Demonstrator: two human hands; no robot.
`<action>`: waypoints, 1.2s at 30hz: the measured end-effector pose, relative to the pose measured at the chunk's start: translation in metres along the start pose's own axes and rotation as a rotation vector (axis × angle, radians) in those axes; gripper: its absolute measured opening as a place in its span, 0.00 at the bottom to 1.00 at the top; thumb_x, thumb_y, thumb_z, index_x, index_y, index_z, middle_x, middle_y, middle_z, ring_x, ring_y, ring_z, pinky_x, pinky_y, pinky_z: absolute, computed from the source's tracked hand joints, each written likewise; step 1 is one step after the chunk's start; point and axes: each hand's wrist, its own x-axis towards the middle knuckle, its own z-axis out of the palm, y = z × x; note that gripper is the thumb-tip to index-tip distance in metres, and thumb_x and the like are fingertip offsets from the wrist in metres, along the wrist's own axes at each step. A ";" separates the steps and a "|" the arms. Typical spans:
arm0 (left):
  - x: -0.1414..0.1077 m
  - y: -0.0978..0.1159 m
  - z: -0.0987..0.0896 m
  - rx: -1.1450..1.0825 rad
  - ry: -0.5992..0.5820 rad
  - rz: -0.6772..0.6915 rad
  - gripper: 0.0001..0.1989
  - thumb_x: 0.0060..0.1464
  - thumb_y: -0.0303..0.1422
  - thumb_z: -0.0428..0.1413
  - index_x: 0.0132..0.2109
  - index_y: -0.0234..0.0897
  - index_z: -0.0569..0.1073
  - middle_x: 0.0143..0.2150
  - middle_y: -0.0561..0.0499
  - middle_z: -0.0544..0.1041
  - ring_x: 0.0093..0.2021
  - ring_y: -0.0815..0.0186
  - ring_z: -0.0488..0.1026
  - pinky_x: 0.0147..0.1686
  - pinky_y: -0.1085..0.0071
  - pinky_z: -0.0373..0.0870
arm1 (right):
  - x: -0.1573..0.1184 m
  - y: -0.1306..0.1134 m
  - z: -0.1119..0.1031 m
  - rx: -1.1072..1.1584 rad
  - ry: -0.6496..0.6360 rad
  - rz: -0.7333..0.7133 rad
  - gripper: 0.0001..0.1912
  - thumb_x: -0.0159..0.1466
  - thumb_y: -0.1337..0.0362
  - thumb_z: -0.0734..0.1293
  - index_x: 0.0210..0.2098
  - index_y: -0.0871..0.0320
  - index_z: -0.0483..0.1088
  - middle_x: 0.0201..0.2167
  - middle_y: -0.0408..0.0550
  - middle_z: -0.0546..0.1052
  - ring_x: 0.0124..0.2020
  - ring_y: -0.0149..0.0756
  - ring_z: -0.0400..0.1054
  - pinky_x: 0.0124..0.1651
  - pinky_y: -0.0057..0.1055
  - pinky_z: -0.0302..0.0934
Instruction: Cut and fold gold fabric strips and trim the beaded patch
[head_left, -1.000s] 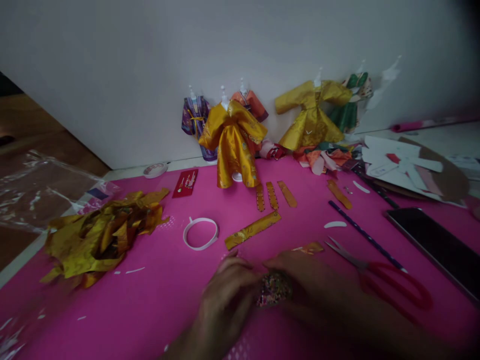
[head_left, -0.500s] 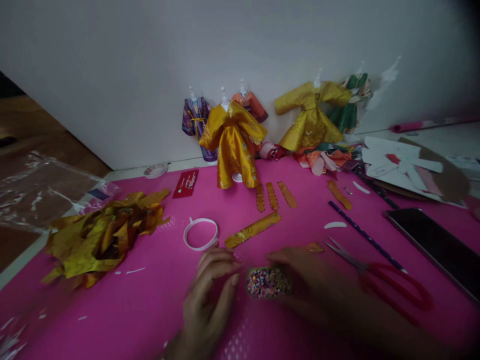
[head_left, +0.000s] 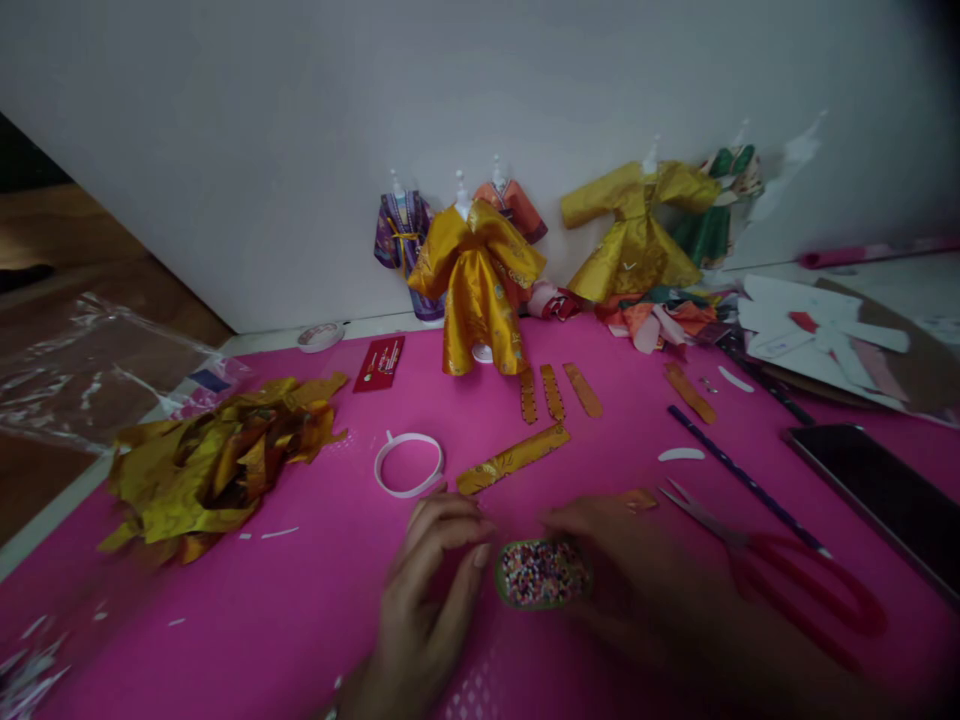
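Observation:
A small oval container of multicoloured beads [head_left: 543, 574] is at the near middle of the pink mat [head_left: 315, 610]. My right hand [head_left: 611, 565], partly in shadow and blurred, grips the container's right side. Just left of it is my left hand [head_left: 439, 580], its fingers loosely curved and the thumb slightly apart, with nothing visible between them. Beyond the hands lies a long gold fabric strip [head_left: 514, 458] with a stitched edge. A white ring [head_left: 409, 465] rests near my left fingertips, and a small gold scrap [head_left: 637, 499] beyond my right hand.
Red-handled scissors [head_left: 810, 580], a dark pencil [head_left: 742, 480] and a phone [head_left: 877, 490] lie at right. Crumpled gold fabric [head_left: 217, 470] is at left. Several dressed doll forms, including one in a gold robe [head_left: 480, 290], stand at the back near a red card [head_left: 379, 363].
The whole view has shifted slightly, moving everything a little to the right. My right hand still holds the bead container, whose top now tilts a bit more towards me.

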 end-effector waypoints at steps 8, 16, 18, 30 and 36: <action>-0.002 -0.001 0.000 -0.020 -0.022 -0.012 0.11 0.64 0.21 0.53 0.48 0.40 0.73 0.44 0.53 0.73 0.49 0.69 0.71 0.54 0.73 0.67 | -0.003 0.002 0.002 -0.005 0.005 -0.024 0.29 0.61 0.68 0.68 0.60 0.52 0.59 0.49 0.51 0.78 0.48 0.42 0.74 0.50 0.38 0.70; -0.004 0.002 -0.006 0.014 -0.133 -0.009 0.09 0.69 0.25 0.47 0.47 0.42 0.71 0.45 0.52 0.70 0.50 0.66 0.68 0.52 0.70 0.65 | -0.002 0.003 -0.002 -0.041 0.029 -0.012 0.29 0.62 0.67 0.67 0.61 0.50 0.58 0.49 0.49 0.77 0.48 0.41 0.72 0.50 0.38 0.69; -0.008 0.001 -0.007 0.064 -0.203 -0.006 0.09 0.70 0.29 0.46 0.47 0.42 0.71 0.50 0.49 0.67 0.54 0.63 0.65 0.54 0.67 0.64 | -0.003 0.003 -0.002 -0.036 0.033 -0.011 0.28 0.61 0.68 0.67 0.60 0.51 0.59 0.48 0.49 0.77 0.47 0.41 0.73 0.49 0.38 0.69; -0.011 -0.003 -0.006 0.308 -0.372 0.153 0.16 0.70 0.36 0.44 0.61 0.41 0.65 0.63 0.44 0.57 0.66 0.54 0.54 0.70 0.51 0.40 | -0.002 0.003 -0.003 -0.023 0.054 -0.036 0.33 0.58 0.68 0.67 0.61 0.49 0.58 0.49 0.49 0.78 0.47 0.44 0.74 0.49 0.38 0.70; -0.011 0.001 -0.005 0.299 -0.422 0.189 0.18 0.70 0.35 0.45 0.63 0.40 0.64 0.65 0.44 0.56 0.67 0.54 0.53 0.70 0.52 0.42 | -0.004 0.006 -0.001 0.002 0.007 -0.029 0.32 0.59 0.67 0.67 0.62 0.48 0.58 0.48 0.47 0.76 0.46 0.41 0.72 0.50 0.37 0.69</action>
